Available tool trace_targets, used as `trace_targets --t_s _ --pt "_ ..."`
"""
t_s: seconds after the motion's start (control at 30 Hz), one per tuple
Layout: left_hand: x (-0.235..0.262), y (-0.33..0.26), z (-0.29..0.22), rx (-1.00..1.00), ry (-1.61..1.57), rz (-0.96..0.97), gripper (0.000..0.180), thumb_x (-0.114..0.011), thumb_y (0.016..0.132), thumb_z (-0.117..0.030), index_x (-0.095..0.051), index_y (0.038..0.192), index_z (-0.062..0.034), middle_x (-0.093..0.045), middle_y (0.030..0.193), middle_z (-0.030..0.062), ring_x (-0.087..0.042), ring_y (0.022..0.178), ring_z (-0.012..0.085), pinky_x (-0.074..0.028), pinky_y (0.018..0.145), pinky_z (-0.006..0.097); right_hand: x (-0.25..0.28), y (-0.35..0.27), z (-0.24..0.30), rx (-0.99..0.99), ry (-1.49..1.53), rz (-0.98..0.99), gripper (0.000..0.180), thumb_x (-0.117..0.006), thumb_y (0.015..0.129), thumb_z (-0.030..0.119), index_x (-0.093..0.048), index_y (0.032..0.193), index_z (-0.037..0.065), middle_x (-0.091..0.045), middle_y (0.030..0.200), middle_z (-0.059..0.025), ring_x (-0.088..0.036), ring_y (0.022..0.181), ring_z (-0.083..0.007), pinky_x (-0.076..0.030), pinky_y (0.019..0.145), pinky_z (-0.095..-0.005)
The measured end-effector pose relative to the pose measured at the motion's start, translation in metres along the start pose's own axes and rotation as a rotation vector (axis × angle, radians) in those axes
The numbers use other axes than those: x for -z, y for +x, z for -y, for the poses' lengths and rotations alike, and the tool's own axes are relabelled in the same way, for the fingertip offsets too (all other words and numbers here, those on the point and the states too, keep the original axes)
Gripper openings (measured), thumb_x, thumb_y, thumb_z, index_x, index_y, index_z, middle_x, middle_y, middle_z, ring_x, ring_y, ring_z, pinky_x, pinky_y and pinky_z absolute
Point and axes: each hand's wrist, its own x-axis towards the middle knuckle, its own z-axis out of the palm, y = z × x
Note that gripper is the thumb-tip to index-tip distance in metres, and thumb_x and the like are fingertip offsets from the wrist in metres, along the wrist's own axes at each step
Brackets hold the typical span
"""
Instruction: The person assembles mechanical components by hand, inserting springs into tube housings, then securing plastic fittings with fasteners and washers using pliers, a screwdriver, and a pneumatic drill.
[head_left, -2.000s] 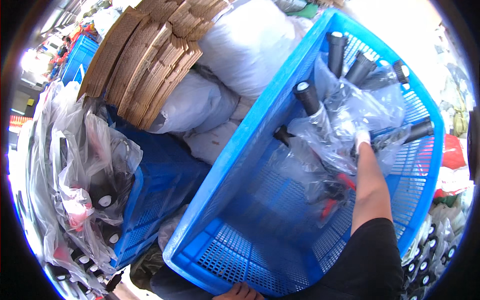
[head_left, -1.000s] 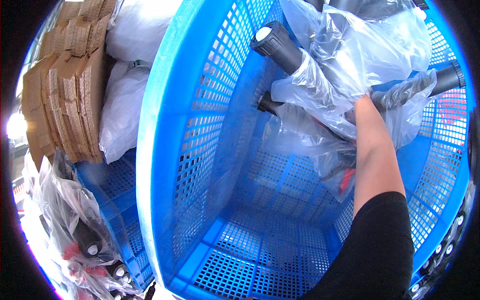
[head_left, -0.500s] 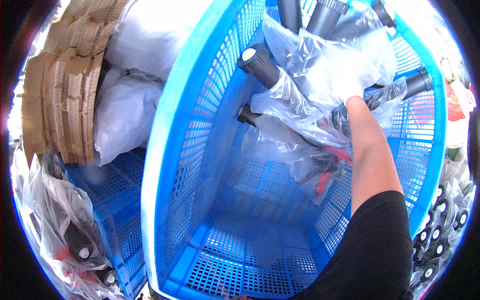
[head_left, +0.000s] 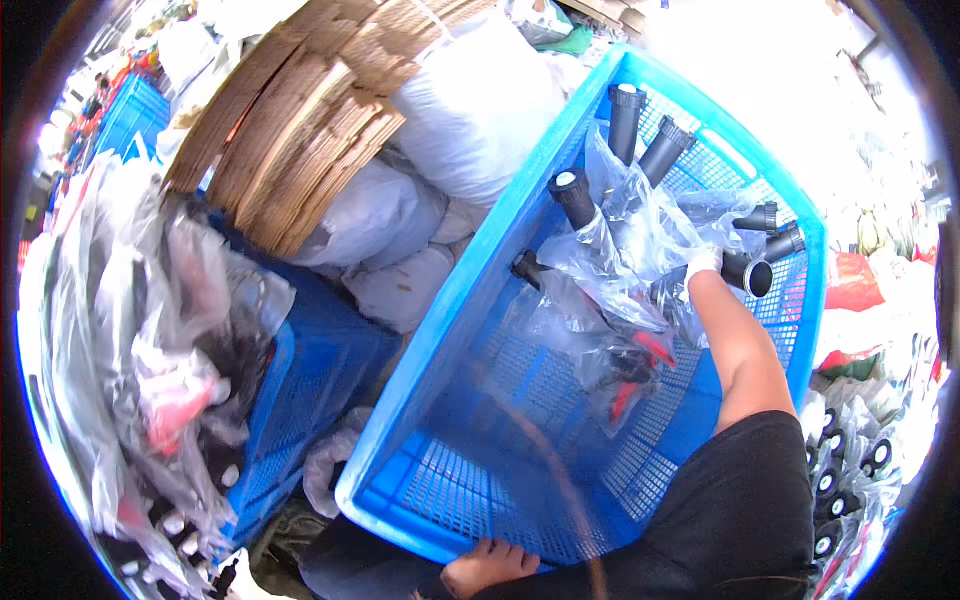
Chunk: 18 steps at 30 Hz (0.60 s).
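Note:
My right hand reaches into a large blue plastic basket. It closes round a bagged black tube whose round end faces up and right; its fingers are mostly hidden by plastic and glare. Around it lie more black tubes with ribbed caps, wrapped in clear plastic bags and heaped at the basket's far end. Red parts show through the plastic below them. My left hand curls its fingers over the near rim, beside my dark-clothed leg.
On the left, flattened cardboard is stacked beside white sacks. A second blue basket stands below them, next to bagged items with red parts. More bagged black tubes are piled at the right, below a red bag.
My view has tilted and drawn back, showing the basket's whole outline. My left hand now shows on the near rim. The tube at my right hand has turned its end toward me.

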Motion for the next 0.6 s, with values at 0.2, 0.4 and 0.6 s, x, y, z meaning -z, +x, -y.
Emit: trace_targets --t_s 0.2,0.4,0.6 --pt "0.038 0.023 0.005 0.054 -0.213 0.26 0.017 -0.053 0.078 -0.023 -0.057 0.092 -0.0131 -0.057 0.073 0.0048 -0.062 0.074 0.0238 -0.051 0.066 0.039 0.058 -0.114 -0.03 -0.212 0.179 0.152 0.038 -0.057 0.08 0.035 -0.066 0.11 0.013 -0.065 0.11 -0.0057 -0.062 0.1 -0.0257 -0.046 0.078 -0.052" --pt "0.028 0.005 0.008 0.171 -0.185 0.398 0.024 -0.051 0.082 -0.023 -0.059 0.102 -0.0136 -0.061 0.093 0.0099 -0.061 0.089 0.0246 -0.051 0.069 0.038 0.132 -0.321 -0.006 -0.119 0.605 -0.687 0.038 -0.058 0.078 0.021 -0.056 0.111 0.003 -0.065 0.093 -0.0176 -0.063 0.087 -0.0332 -0.05 0.079 -0.0424" --pt "0.102 0.021 -0.025 0.058 0.338 0.222 0.039 -0.064 0.072 -0.03 -0.06 0.108 -0.0168 -0.059 0.108 0.0041 -0.054 0.105 0.0222 -0.037 0.091 0.043 0.156 -0.357 -0.008 0.158 1.046 -1.563 0.064 -0.061 0.08 0.003 -0.034 0.138 0.006 -0.046 0.132 -0.0193 -0.046 0.12 -0.0344 -0.035 0.101 -0.0389"
